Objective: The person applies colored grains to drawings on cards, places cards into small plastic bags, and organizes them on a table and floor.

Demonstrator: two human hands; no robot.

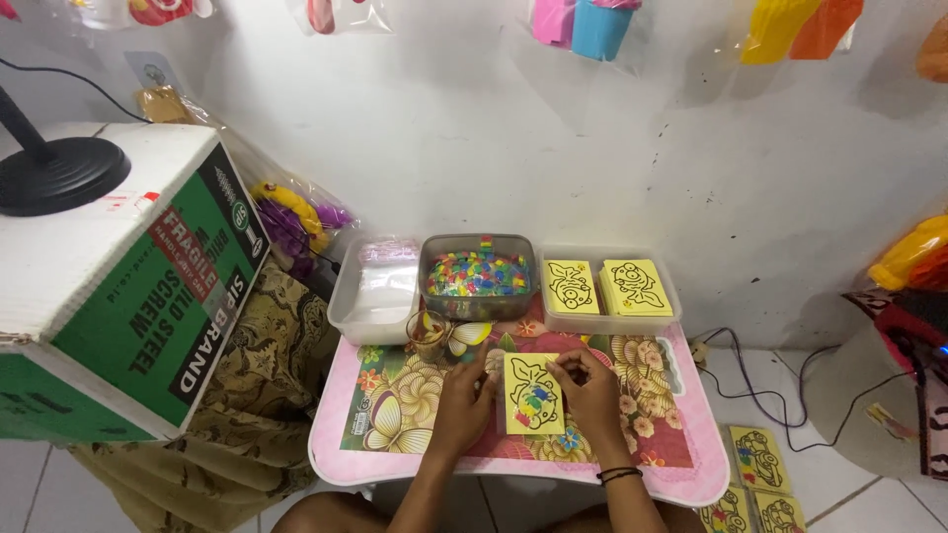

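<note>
Card: your yellow picture card (533, 394) lies flat on the small pink table (691, 474), between your two hands; its black outline shows a small patch of colours near the lower middle.
Left hand (464, 403): it rests at the left edge of the card, fingers curled on the edge; the grip looks closed lightly on the card, not lifting it.
Right hand (591, 393): the fingertips press on the upper right corner of the card; the grip is pinched there, but you cannot tell from here if something small is between the fingers.
Supplies: the grey tub of mixed coloured pieces (478, 274) stands just behind the card; the tray of spare yellow cards (607, 288) is to its right; the tray of clear plastic bags (380, 286) to its left; a small glass cup (429, 334) is near your left hand.
Advice: I judge it is best to keep the left hand steady so the card does not slide; work only with the right fingertips; keep your wrist away from the coloured patch.
</note>
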